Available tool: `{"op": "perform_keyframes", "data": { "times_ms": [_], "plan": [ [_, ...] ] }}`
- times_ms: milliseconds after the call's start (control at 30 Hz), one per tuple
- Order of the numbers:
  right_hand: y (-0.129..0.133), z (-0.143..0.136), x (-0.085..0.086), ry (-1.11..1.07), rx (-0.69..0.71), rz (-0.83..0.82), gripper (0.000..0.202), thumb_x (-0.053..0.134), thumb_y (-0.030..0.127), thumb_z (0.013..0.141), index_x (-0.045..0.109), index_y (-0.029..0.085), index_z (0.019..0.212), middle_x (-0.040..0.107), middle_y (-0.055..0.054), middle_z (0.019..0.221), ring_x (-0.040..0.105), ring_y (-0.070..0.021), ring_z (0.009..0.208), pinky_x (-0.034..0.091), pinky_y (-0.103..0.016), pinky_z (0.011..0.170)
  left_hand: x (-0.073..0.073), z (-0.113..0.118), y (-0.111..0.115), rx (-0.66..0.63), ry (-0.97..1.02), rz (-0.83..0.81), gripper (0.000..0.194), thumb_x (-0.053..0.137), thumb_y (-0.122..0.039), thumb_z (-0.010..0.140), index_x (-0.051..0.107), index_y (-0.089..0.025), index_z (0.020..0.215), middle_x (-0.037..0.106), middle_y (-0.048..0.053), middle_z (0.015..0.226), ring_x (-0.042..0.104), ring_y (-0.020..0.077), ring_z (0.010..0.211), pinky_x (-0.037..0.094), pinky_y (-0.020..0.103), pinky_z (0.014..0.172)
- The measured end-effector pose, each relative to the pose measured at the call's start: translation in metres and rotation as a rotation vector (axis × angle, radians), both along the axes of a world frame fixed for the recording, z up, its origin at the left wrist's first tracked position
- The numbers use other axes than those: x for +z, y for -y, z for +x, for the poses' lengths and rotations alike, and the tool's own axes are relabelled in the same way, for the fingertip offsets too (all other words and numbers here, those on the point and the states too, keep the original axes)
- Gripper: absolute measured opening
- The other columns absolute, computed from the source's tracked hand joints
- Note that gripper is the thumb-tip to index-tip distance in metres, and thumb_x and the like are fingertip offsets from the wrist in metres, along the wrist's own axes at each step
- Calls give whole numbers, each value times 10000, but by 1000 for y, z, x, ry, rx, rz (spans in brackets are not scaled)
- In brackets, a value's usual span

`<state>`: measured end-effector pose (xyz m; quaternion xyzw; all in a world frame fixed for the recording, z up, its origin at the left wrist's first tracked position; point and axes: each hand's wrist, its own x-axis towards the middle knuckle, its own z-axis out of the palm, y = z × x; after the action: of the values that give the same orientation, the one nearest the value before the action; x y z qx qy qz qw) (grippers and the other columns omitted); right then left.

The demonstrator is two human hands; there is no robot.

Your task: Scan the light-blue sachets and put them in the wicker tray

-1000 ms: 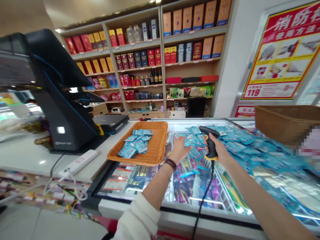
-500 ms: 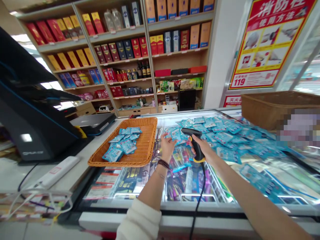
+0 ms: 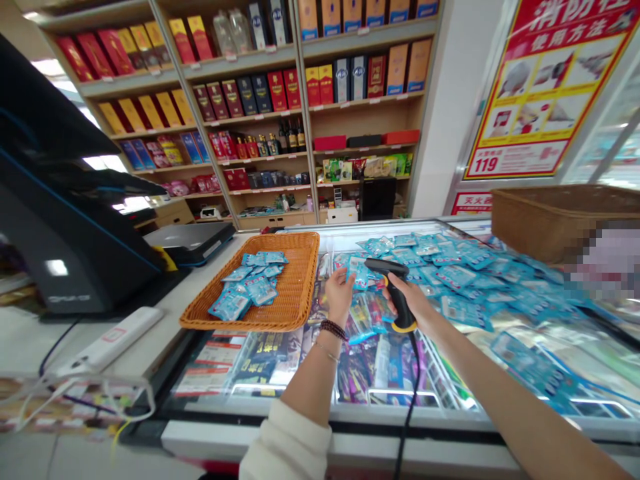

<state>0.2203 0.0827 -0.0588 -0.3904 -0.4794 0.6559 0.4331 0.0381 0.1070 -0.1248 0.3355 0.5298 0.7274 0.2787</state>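
Note:
My left hand (image 3: 339, 293) pinches a small blue-and-white packet (image 3: 358, 272) by its left side, holding it up over the glass top. Just right of it, my right hand (image 3: 413, 301) is wrapped round the black-and-yellow handle of a barcode scanner (image 3: 400, 303). The scanner's head points left at the packet, close to it. Its black cable (image 3: 411, 400) hangs down towards me. Many similar blue packets (image 3: 457, 275) lie in a loose pile to the right. To the left, an orange wicker basket (image 3: 295, 293) contains several more blue packets (image 3: 250, 287).
Beneath my hands is a glass-topped freezer (image 3: 280, 390) with packaged goods inside. A black checkout machine (image 3: 55, 253) and a white power strip (image 3: 113, 340) are at the left. A brown basket (image 3: 545, 223) stands at the back right. Stocked shelves (image 3: 260, 117) line the far wall.
The packet in my left hand is now raised more clearly, its face showing in front of the scanner. My right hand keeps its grip on the scanner. The whole view has shifted slightly.

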Motion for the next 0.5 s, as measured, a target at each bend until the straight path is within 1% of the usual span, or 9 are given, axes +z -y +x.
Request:
{"op": "perform_keyframes", "data": {
  "times_ms": [133,267,367,500],
  "plan": [
    [0,-1,-1,-12,1,11,447,821,589,824,618,200,736,623,4,572,510,-103,376,417,-223,346,0,0,1,5,6,-3,265,899,-198,756,763,-152,979,807,134,989,778,266,983,599,419,969],
    [0,-1,-1,-11,4,13,440,817,582,832,619,201,735,618,3,560,509,-105,375,419,-224,346,0,0,1,11,12,14,306,923,-231,732,763,-158,983,804,116,967,771,257,974,600,407,955],
    [0,-1,0,1,6,6,441,812,594,831,629,202,744,609,1,533,506,-111,371,414,-225,343,1,1,2,25,8,9,318,926,-248,727,761,-156,982,807,121,1000,768,256,979,597,409,962],
    [0,0,1,2,13,9,468,833,617,798,631,200,736,610,2,531,506,-109,369,412,-222,338,4,3,4,22,14,6,344,926,-278,727,760,-149,999,806,128,1017,769,265,1008,590,421,982]
  ]
}}
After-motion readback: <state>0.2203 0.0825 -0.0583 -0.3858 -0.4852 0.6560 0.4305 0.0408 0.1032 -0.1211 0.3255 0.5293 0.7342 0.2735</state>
